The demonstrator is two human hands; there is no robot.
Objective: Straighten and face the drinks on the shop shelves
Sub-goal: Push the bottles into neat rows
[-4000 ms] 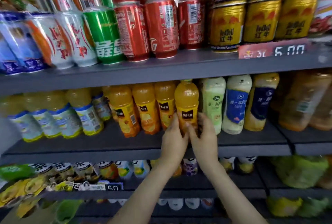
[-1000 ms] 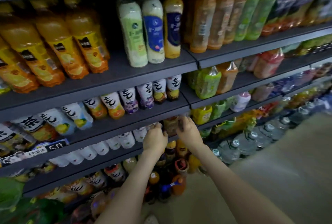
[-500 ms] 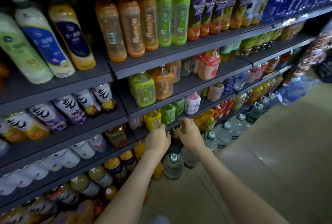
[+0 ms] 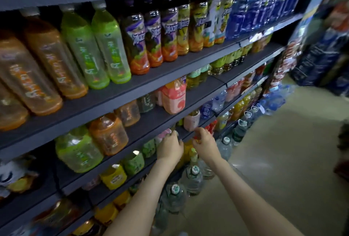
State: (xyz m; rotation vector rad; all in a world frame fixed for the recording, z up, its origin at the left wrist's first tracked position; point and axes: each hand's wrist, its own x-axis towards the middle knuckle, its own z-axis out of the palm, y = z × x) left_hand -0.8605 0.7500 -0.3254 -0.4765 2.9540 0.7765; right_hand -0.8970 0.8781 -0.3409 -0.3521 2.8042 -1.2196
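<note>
On a low shelf (image 4: 187,134), the left hand (image 4: 170,147) touches a small pink bottle (image 4: 164,133) and the right hand (image 4: 204,142) curls just beside, whether either grips I cannot tell; next its label probably needs turning forward.

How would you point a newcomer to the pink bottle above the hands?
Find the dark grey shelf carrying the tall orange and green bottles, then drop one shelf. At that lower shelf's front edge, up from the left hand and right hand, stands a squat pink bottle. The bottles beside it are see-through; it is opaque pink with a white swirl.
</note>
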